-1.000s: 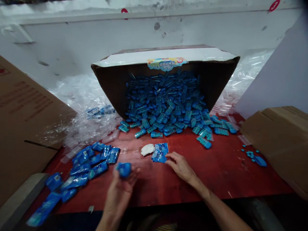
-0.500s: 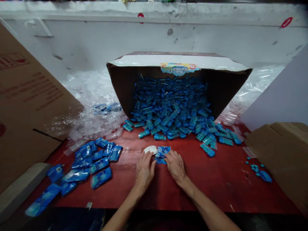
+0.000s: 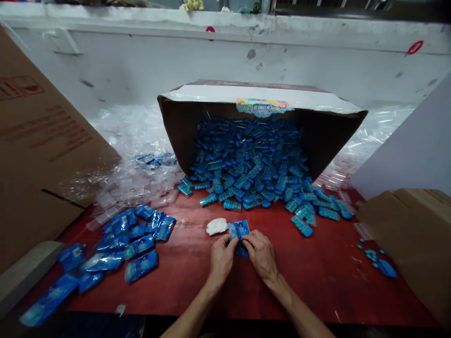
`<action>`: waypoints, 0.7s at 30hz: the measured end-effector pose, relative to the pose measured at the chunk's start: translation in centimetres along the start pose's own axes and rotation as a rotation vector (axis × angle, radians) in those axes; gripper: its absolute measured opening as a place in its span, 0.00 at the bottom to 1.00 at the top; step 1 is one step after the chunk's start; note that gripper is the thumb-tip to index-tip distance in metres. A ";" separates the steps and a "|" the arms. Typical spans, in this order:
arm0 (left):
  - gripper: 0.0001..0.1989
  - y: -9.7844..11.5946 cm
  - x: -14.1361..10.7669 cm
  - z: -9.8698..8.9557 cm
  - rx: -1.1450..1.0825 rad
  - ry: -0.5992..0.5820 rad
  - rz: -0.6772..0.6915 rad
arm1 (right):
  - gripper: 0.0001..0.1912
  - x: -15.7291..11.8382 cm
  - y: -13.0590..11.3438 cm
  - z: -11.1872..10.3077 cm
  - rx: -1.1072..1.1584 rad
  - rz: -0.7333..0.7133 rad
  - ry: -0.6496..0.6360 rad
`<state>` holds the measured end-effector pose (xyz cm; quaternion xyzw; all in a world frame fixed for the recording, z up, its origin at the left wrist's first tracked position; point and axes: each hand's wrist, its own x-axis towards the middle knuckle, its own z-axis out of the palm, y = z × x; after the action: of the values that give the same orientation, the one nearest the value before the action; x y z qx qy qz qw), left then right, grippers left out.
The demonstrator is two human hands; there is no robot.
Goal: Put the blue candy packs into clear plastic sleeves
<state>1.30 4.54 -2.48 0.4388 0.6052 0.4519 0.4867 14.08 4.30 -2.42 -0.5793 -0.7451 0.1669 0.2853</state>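
Observation:
A small blue printed packet (image 3: 239,228) lies on the red tabletop in front of me. My left hand (image 3: 221,259) pinches its near left part between thumb and forefinger. From the other side my right hand (image 3: 261,256) grips the same packet, fingertips close to those of the left. The fingers cover the packet's middle, and a bit of blue shows below them. Just left of it, touched by neither hand, rests a crumpled white wad (image 3: 216,226), whose kind I cannot make out.
A cardboard box (image 3: 176,136) on its side spills many small blue bottle-shaped packs (image 3: 246,178). Blue packets (image 3: 141,265) are piled at left, before clear plastic bags (image 3: 123,173). Cartons stand left (image 3: 42,141) and right (image 3: 405,234). Loose turquoise pellets (image 3: 371,256) lie at right.
My left hand has come off the white wad and moved right onto the blue packet. Both hands now meet at the packet. The camera view has tilted up slightly.

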 end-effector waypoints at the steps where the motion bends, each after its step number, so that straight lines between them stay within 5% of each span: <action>1: 0.10 0.0 0.3 0.0 0.030 0.014 0.024 | 0.10 0.1 0.0 0.0 -0.004 0.004 -0.007; 6: 0.10 0.6 0.6 -0.4 0.043 0.024 0.045 | 0.09 0.8 0.1 -0.8 0.150 0.065 0.035; 10: 0.11 1.7 0.4 -0.8 -0.139 -0.111 -0.002 | 0.18 1.6 0.0 -0.5 0.724 0.315 0.014; 13: 0.13 1.9 0.6 -0.7 -0.236 -0.165 -0.081 | 0.13 2.1 0.1 0.0 0.989 0.438 -0.072; 21: 0.19 2.1 1.1 1.0 -0.362 -0.094 -0.280 | 0.07 2.0 -0.4 0.0 0.763 0.436 0.127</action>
<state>2.30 6.12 -0.73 0.2767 0.5459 0.4603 0.6431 13.43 6.12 -1.66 -0.5852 -0.4715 0.4505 0.4819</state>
